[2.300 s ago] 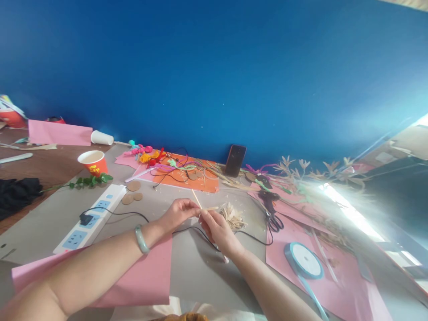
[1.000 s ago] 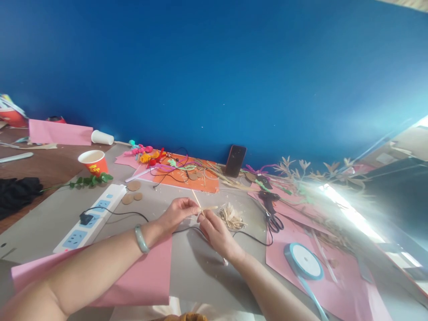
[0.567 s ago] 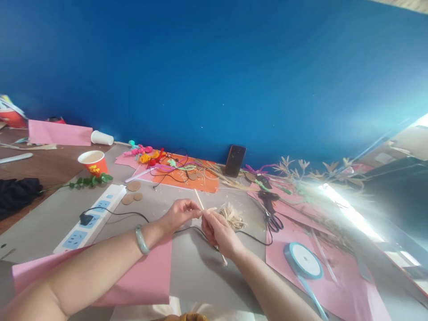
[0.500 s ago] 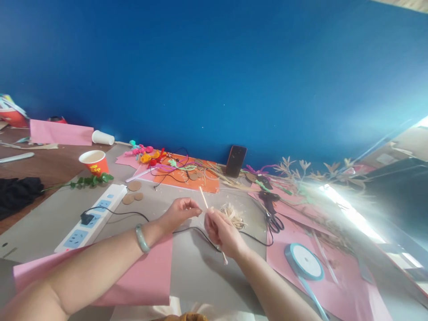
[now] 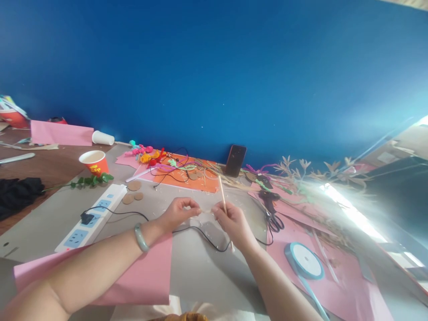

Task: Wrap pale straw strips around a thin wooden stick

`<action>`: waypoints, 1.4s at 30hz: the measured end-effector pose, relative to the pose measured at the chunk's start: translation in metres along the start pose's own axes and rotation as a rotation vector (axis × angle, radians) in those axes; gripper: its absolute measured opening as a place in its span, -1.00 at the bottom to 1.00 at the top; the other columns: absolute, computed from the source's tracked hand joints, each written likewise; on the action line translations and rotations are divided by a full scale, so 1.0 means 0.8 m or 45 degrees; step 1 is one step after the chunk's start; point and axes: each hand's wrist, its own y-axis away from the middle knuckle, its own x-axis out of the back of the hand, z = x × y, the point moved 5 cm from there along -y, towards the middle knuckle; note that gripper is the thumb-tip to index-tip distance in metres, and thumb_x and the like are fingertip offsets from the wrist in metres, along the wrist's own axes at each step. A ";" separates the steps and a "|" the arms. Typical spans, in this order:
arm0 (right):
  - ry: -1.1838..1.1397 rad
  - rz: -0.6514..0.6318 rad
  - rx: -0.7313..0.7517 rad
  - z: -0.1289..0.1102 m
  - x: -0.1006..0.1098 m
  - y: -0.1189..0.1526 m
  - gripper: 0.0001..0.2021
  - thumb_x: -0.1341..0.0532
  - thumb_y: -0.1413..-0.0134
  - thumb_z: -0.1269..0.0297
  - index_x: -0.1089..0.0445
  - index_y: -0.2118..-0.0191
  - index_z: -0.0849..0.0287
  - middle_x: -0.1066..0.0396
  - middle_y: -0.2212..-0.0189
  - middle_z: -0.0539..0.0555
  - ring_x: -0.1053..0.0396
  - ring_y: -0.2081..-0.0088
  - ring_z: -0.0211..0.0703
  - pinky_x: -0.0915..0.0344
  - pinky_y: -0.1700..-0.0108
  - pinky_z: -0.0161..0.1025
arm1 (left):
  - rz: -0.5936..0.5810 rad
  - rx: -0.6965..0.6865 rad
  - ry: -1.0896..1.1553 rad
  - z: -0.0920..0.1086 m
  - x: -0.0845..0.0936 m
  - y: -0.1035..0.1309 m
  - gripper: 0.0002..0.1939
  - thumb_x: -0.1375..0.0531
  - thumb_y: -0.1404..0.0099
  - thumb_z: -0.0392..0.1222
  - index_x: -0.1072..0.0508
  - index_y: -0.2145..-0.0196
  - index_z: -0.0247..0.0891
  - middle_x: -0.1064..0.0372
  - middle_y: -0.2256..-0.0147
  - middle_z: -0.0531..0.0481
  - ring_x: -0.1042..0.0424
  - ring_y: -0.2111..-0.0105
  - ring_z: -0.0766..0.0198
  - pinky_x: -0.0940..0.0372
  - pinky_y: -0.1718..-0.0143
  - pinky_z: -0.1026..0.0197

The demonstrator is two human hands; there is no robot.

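My left hand (image 5: 181,212), with a pale green bangle at its wrist, is closed in a pinch. Between its fingertips and those of my right hand (image 5: 233,223) runs a short, thin pale strip (image 5: 206,211), blurry in outline. My right hand is closed too. It grips a thin wooden stick (image 5: 222,192) that points up and away, while a pale lump shows at the stick's lower end below the hand. Both hands hover over the grey board (image 5: 197,272). A black cable (image 5: 195,228) passes beneath them.
On the left are a white power strip (image 5: 93,218), a red paper cup (image 5: 93,162) and cork discs (image 5: 134,185). A phone (image 5: 236,160) leans on the blue wall. To the right lie a glue gun (image 5: 268,198), scissors (image 5: 275,222) and a blue ribbon roll (image 5: 306,261).
My right hand has moved slightly right, and its stick now stands more upright. A pale strip now spans both hands. The pile of pale strips behind my right hand is now hidden.
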 end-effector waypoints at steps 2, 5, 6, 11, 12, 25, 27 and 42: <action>0.142 0.058 0.032 -0.001 0.018 -0.006 -0.75 -0.13 -0.03 0.09 -0.26 0.49 0.17 -0.12 0.68 -0.09 -0.01 0.63 -0.32 0.03 0.59 -0.35 | 0.107 -0.086 -0.242 0.005 0.011 -0.003 -0.73 -0.19 -0.19 -0.03 -0.48 0.35 -0.32 -0.43 0.40 -0.04 -0.37 0.36 0.26 -0.18 0.38 0.29; 0.369 0.035 0.034 0.004 0.043 -0.018 -0.76 -0.11 -0.01 0.12 -0.27 0.50 0.18 -0.14 0.67 -0.08 -0.05 0.60 -0.30 0.01 0.54 -0.34 | 0.285 -0.145 -0.691 0.011 0.029 -0.007 -0.82 -0.13 -0.21 -0.15 -0.48 0.31 -0.27 -0.45 0.39 -0.02 -0.37 0.40 0.26 -0.16 0.36 0.25; 0.448 0.032 0.031 0.007 0.050 -0.023 -0.76 -0.10 0.00 0.13 -0.25 0.52 0.17 -0.12 0.68 -0.08 -0.05 0.60 -0.29 0.01 0.54 -0.33 | 0.330 -0.150 -0.833 0.012 0.034 -0.007 -0.83 -0.12 -0.21 -0.20 -0.47 0.29 -0.25 -0.46 0.38 -0.01 -0.37 0.41 0.27 -0.17 0.30 0.22; 0.811 0.038 0.042 0.020 0.073 -0.033 -0.71 -0.11 0.03 0.11 -0.20 0.63 0.15 -0.17 0.69 -0.06 -0.10 0.58 -0.25 0.01 0.51 -0.32 | 0.338 -0.204 -1.461 0.025 0.039 -0.005 -0.84 -0.16 -0.18 -0.13 -0.43 0.32 -0.27 -0.47 0.33 -0.08 -0.39 0.28 0.09 -0.07 0.13 0.02; 0.857 0.053 0.041 0.020 0.075 -0.033 -0.71 -0.11 0.02 0.10 -0.22 0.63 0.16 -0.19 0.69 -0.05 -0.12 0.58 -0.24 0.00 0.50 -0.31 | 0.313 -0.198 -1.552 0.026 0.038 -0.004 -0.81 -0.17 -0.18 -0.09 -0.43 0.37 -0.27 -0.47 0.35 -0.11 -0.39 0.27 0.05 -0.06 0.13 -0.01; 0.972 0.257 0.094 0.016 0.083 -0.031 -0.74 -0.12 0.00 0.10 -0.35 0.54 0.15 -0.31 0.65 0.01 -0.21 0.57 -0.19 -0.04 0.47 -0.29 | 0.181 -0.079 -1.619 0.014 0.030 -0.007 -0.75 -0.03 -0.23 -0.28 -0.47 0.48 -0.31 -0.48 0.42 -0.18 -0.40 0.32 0.07 -0.07 0.15 0.01; 0.932 0.313 0.103 0.017 0.085 -0.032 -0.76 -0.12 0.00 0.12 -0.35 0.52 0.15 -0.32 0.65 0.00 -0.20 0.57 -0.19 -0.06 0.47 -0.28 | 0.232 -0.122 -1.426 0.016 0.030 -0.007 -0.77 -0.05 -0.23 -0.26 -0.45 0.50 -0.29 -0.46 0.45 -0.13 -0.38 0.36 0.12 -0.09 0.16 0.04; 0.551 -0.024 0.217 0.005 -0.018 -0.001 -0.72 -0.20 -0.01 0.04 -0.41 0.48 0.16 -0.31 0.65 -0.03 -0.14 0.61 -0.27 -0.04 0.51 -0.31 | -0.034 -0.082 0.011 0.026 -0.007 0.004 -0.69 -0.17 -0.20 -0.01 -0.34 0.52 -0.30 -0.26 0.55 0.08 -0.24 0.49 0.36 -0.19 0.36 0.29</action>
